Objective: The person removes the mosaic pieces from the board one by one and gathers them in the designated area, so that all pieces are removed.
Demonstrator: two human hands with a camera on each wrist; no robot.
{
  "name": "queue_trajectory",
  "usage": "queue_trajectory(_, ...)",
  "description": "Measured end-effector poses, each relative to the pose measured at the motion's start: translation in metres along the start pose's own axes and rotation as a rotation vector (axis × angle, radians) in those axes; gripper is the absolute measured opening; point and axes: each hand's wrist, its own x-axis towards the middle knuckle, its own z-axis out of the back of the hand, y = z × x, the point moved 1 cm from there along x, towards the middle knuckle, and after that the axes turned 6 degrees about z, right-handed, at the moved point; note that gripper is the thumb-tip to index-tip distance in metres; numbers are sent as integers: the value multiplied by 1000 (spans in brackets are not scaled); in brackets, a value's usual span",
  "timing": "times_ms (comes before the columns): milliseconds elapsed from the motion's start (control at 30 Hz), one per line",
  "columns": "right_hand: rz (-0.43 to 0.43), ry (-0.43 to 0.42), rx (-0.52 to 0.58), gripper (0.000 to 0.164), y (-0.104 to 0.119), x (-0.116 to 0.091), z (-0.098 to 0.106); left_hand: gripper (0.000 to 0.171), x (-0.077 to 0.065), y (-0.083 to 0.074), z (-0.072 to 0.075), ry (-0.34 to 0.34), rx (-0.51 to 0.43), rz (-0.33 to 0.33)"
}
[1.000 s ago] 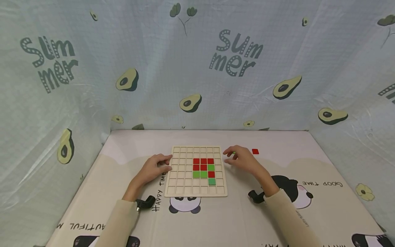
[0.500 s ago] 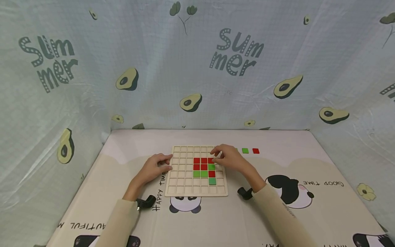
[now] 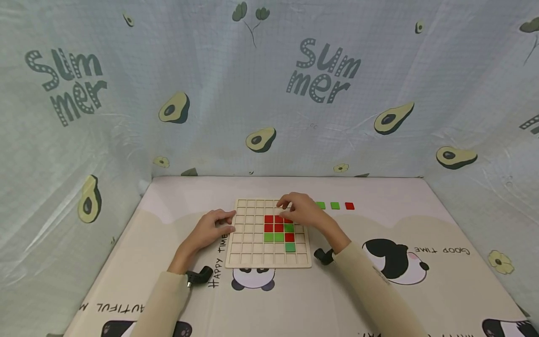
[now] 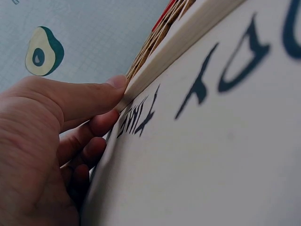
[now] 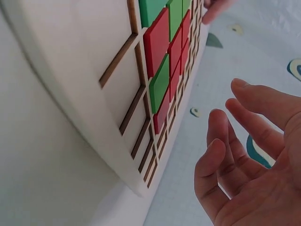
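Right hand (image 3: 301, 210) shifted leftward over grid board (image 3: 248, 250); both hands loosely spread, left hand (image 3: 209, 224) touching board's left edge.

Pale blue sheeting (image 3: 206, 61) printed with green avocados (image 3: 260, 140) rises behind the pink-and-beige counter (image 3: 332, 304). Its top bears a black-and-white panda face (image 3: 253, 279) and black lettering (image 3: 441, 251).

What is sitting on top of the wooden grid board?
Six red tiles, three green tiles and one teal tile. In the head view, the right hand partly hides the far-right red tile and some of the board beyond; anything beneath cannot be seen there.
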Motion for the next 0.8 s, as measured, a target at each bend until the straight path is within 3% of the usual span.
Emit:
queue_trajectory(200, 24, 22, -19, 26, 4, 9, -4, 53, 0, 0, 1, 4, -2, -2)
queue_trajectory(800, -35, 84, -16, 22, 8, 22, -15, 51, -1, -1, 1, 5, 3, 9)
